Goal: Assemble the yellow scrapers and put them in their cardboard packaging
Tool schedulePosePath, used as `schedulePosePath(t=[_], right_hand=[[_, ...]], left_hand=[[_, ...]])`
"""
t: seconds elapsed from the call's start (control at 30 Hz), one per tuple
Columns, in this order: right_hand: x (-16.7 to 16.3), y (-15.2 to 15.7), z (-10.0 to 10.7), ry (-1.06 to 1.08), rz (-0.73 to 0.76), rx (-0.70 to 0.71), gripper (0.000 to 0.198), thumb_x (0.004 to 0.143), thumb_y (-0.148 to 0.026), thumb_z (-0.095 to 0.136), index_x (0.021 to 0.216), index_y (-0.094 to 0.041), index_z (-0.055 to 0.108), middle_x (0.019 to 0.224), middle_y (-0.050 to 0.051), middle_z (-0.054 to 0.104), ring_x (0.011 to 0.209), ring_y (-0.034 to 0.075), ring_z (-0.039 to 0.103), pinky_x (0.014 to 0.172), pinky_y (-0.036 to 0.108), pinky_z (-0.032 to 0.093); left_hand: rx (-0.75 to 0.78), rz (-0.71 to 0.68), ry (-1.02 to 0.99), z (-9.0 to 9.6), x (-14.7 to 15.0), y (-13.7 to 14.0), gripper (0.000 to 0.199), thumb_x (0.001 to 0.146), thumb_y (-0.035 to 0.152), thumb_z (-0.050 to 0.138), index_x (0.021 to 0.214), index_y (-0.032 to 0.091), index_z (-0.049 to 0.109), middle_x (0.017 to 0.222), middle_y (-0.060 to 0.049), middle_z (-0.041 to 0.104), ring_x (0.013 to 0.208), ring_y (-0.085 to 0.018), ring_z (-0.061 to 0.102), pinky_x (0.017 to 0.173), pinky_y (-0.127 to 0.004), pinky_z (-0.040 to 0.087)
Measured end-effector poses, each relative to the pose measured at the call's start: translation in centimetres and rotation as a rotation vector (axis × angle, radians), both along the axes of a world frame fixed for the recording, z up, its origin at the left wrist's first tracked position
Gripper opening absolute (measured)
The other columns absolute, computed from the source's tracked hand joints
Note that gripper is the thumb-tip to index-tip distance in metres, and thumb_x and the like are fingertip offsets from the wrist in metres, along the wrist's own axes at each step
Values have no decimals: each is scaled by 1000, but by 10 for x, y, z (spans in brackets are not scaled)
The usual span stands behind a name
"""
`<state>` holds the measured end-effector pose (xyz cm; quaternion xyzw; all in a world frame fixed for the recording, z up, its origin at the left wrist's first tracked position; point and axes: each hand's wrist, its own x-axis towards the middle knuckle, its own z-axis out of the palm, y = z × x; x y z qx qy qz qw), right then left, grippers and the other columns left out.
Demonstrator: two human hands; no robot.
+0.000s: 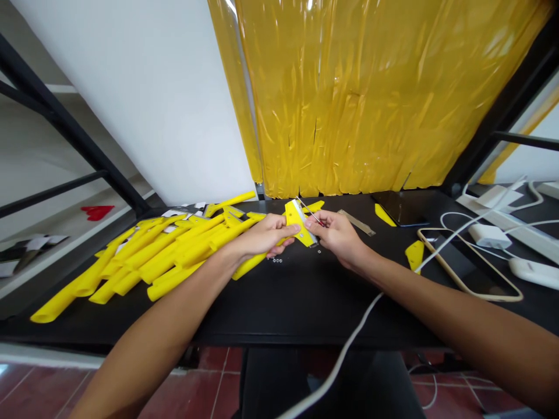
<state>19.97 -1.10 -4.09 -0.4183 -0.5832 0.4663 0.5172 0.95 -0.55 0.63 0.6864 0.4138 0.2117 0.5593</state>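
My left hand (271, 231) is closed round a yellow scraper (293, 216) with a flat, wide head and a tubular handle pointing down to the left. Its fingers and thumb cover part of the handle. Pinched in my right hand (335, 233) is a thin tool with a metal shaft (308, 209) and a bit of red near the fingers; its exact kind is hard to make out. These fingers are also at the head's right edge, by a pale strip. Several small nuts (276, 260) lie on the black table just below the hands.
Many yellow scrapers with tubular handles (174, 250) are piled at the left. A metal strip (358, 223) and loose yellow plates (414, 255) lie to the right, near a phone (471, 265), a white charger (489, 235) and cables. Yellow plastic sheeting (349, 105) hangs behind.
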Motion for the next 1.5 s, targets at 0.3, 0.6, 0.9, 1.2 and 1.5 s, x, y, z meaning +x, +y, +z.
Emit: schedulePosePath(t=[0.3,0.6,0.9,1.2,1.5], right_hand=[[0,0,5,-19,1,13,40,73,-56,74,75,-17,66,67,1,60,61,13,48,57,27,35],[58,27,14,-732,278,182,22,73,-44,75,78,-24,81,70,1,74,65,18,60,63,30,40],[51,28,4,-872,474,280,12,80,-31,72,71,-26,77,73,1,75,67,18,61,72,32,37],[39,12,17,-832,295,411,30,88,-48,65,96,-23,78,73,2,71,62,15,56,60,28,34],[25,3,18,-645,-88,713,32,101,-35,46,116,-19,69,95,9,64,87,20,61,79,33,47]], left_hand=[[13,9,-6,-1,1,0,34,94,39,60,72,19,46,61,3,47,38,-4,38,35,-21,28],[28,124,94,-10,-17,21,42,88,44,67,61,18,48,50,2,47,34,-6,39,34,-21,29],[11,88,100,-11,-20,26,44,89,47,64,59,18,53,42,0,47,33,-8,40,36,-23,35],[50,126,81,-11,-21,27,40,88,45,66,61,17,55,45,0,49,34,-8,41,35,-22,33],[91,236,-96,-10,-7,17,38,90,39,62,62,13,61,47,-4,56,39,-13,52,45,-27,46]])
